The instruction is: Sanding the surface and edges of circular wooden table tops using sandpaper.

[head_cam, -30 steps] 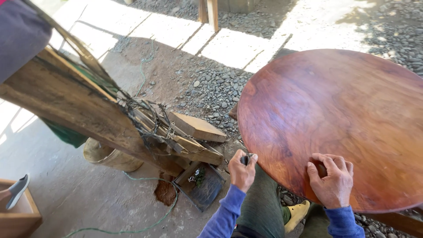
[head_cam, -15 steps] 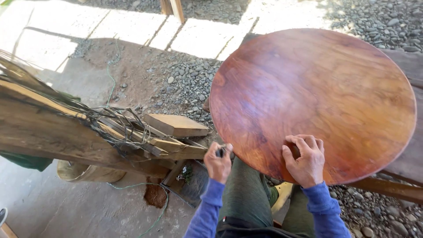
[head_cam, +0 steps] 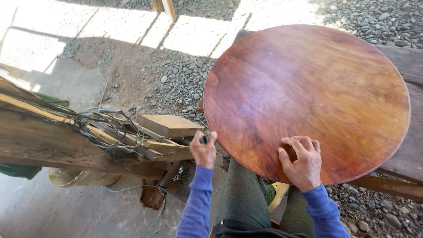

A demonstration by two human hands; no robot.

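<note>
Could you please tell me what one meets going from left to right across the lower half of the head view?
Timber beam → tangled wire → wood block → left hand, closed on a small dark thing → right hand, on the round wooden top → gravel.

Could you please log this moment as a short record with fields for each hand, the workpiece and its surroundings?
left hand: closed around a small dark object at the near-left edge of the disc; the object is too small to identify
right hand: fingers curled, pressing on the disc's near edge
workpiece: round reddish-brown wooden disc, glossy, visible grain
left of disc: wooden block on stacked timber bound with wire
ground: gravel
</note>
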